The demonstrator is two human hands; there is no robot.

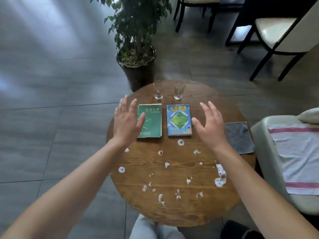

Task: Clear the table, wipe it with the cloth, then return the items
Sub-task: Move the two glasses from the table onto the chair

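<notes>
Presently both hands are raised over the round wooden table [203, 209], fingers straight and spread, holding nothing. The left hand [126, 124] is at the left edge of the green book [149, 120], its thumb overlapping the cover. The right hand [209, 125] is just right of the blue book [179, 120]; whether it touches the book cannot be told.

Both books lie flat side by side, apart, between the two hands. Each has its long axis running away from the person, title end at the far side. Beyond them two clear glasses [158, 90] stand upright near the far rim, one behind each book.

A grey cloth [239, 138] lies flat at the right edge of the table, partly hidden by the right wrist. White foam blobs [220, 176] are scattered across the near half of the table, under and between the forearms.

Off the table: a potted plant [136, 49] behind it, dark-framed chairs [276, 33] far right, and a striped towel [296, 157] on a pale seat at right.
</notes>
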